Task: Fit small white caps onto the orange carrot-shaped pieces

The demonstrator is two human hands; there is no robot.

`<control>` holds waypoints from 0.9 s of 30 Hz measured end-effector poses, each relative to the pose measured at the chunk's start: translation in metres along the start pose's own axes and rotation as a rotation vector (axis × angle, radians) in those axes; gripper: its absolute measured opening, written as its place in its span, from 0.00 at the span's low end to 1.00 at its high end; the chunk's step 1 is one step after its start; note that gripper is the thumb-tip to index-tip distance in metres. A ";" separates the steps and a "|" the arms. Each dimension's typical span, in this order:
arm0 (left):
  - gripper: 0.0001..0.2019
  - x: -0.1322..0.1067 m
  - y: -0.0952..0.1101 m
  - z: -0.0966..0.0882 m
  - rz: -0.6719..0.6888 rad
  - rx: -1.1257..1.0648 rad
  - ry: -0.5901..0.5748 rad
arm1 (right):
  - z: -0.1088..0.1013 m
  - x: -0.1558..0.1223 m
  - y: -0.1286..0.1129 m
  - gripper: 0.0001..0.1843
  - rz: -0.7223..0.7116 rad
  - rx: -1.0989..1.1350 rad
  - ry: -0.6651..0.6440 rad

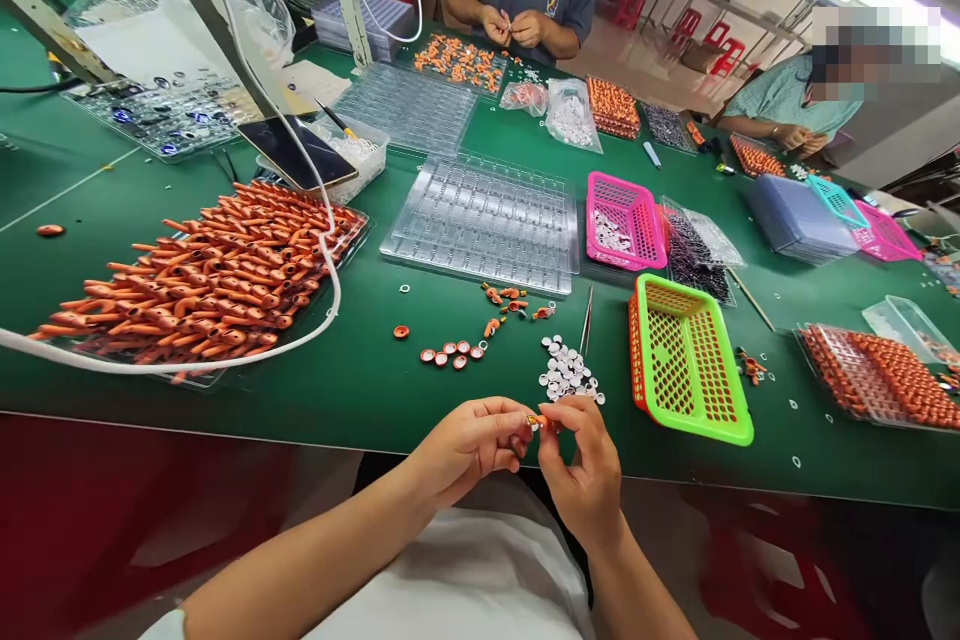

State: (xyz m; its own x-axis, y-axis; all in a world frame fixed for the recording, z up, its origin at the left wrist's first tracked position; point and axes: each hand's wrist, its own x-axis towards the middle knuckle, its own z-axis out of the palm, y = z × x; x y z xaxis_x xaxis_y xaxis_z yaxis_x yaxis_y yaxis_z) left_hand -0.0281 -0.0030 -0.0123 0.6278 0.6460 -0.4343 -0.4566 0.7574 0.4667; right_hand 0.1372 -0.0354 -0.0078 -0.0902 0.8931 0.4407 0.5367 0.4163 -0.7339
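Observation:
Just over the table's front edge, my left hand (480, 440) and my right hand (581, 450) meet with fingertips pinched on one small orange plastic part (537, 421). The part has a yellowish end and a bit of white; finer detail is hidden by the fingers. Beyond my right hand lies a pile of small white discs (566, 372), with metal tweezers (586, 320) pointing away behind it. Several orange-rimmed white round pieces (451, 354) sit left of the pile. Further back are a few loose orange parts (504, 298).
A green basket (739, 420) stands to the right, a pink basket (589, 210) behind it. Stacked clear trays (480, 260) lie mid-table. At left, a tray heaped with orange parts (217, 280) is crossed by a white cable (334, 290). Two people sit across the table.

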 end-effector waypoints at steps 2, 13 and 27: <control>0.14 0.002 0.000 0.002 0.012 0.028 0.033 | -0.003 -0.003 0.003 0.15 -0.001 0.028 0.005; 0.09 -0.009 -0.004 0.024 0.353 0.541 0.080 | -0.023 0.000 0.004 0.18 0.151 0.389 -0.172; 0.04 -0.001 -0.014 0.031 0.662 0.870 0.152 | -0.021 -0.009 0.003 0.04 0.313 0.449 -0.054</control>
State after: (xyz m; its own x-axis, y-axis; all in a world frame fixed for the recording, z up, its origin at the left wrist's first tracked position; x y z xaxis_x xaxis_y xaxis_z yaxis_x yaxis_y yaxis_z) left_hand -0.0026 -0.0175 0.0051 0.3116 0.9494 0.0395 -0.0365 -0.0296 0.9989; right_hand 0.1570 -0.0454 -0.0030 -0.0333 0.9885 0.1475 0.1353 0.1507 -0.9793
